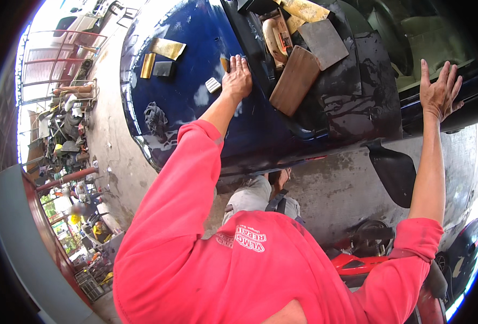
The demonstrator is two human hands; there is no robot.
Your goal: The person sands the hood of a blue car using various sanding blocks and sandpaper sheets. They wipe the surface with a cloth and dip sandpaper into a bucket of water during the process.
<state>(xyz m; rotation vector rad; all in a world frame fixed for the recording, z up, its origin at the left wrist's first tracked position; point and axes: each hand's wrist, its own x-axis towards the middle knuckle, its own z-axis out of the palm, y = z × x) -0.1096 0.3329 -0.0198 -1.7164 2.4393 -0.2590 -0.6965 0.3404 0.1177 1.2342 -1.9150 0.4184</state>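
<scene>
My left hand (237, 81) lies on the blue car hood (188, 29), fingers straight and together. A small yellowish piece of sandpaper (225, 65) shows at the edge of these fingers; the rest seems covered by them. Close beside the wrist sits a small white ridged block (212, 85). Farther left on the hood are a folded piece of sandpaper (168, 48), a rolled yellow piece (148, 65), a dark block (163, 68) and a grey rag (154, 117). Spread wide, my right hand (441, 93) rests by the car's side window (433, 40) and holds nothing.
Between my hands lie a brown wooden block (295, 81), a grey sheet (323, 44), a handled sanding tool (275, 40) and yellow sheets (306, 9). A black flap (393, 173) hangs below the car's edge. Red machinery (357, 264) stands at lower right, clutter (69, 146) at left.
</scene>
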